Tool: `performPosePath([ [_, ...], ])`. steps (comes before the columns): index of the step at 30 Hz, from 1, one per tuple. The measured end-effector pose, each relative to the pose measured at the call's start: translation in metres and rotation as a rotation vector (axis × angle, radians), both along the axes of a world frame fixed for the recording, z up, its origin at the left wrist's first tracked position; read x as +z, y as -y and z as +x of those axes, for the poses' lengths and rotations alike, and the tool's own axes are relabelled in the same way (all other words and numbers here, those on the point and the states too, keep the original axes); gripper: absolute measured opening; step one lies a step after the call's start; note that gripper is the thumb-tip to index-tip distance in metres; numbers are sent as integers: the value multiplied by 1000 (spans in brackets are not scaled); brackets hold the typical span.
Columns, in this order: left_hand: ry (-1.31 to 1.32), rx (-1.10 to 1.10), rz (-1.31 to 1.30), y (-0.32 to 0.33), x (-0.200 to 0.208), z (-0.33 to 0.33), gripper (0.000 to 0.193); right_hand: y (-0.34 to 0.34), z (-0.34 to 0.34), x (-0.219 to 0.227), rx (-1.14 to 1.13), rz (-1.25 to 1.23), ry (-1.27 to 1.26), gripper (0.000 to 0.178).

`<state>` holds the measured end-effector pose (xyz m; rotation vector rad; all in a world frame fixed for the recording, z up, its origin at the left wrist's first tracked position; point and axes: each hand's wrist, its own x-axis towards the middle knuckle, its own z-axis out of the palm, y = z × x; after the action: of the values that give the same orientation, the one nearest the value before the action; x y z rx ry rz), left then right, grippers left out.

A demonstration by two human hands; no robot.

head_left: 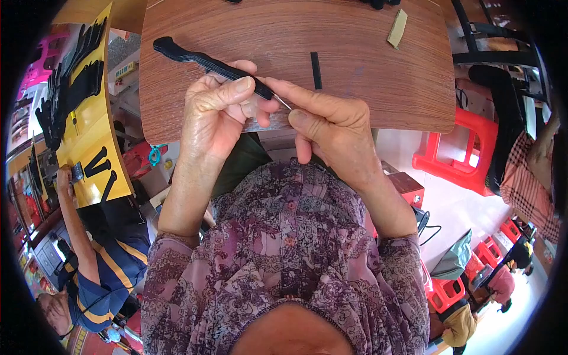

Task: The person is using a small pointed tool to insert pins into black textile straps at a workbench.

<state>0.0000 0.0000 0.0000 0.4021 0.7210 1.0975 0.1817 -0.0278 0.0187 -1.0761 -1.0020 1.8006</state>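
A long, slim black piece, slightly wavy with a widened far end, slants over the wooden table. My left hand is closed on it, the thumb pressing from above near its lower right end. My right hand pinches a thin metal rod-like tool between thumb and forefinger. The rod's tip meets the black piece's near end; whether it enters is too small to tell. The tool's handle, if any, is hidden in my palm. Beyond my right hand, a short flat black strip lies on the table.
On the brown wooden table lies a tan block. At left, a yellow table carries several black pieces, and a co-worker's hand rests there. A red plastic stool stands right of the table, beside another seated person.
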Motion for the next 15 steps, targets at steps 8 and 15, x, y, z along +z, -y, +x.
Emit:
performPosePath([
  [8,-151,65,48,3,7,7,23,5,-7,-8,-99,282,313,35],
  [15,-200,32,77,3,4,2,24,3,-1,-3,-9,71,228,38],
])
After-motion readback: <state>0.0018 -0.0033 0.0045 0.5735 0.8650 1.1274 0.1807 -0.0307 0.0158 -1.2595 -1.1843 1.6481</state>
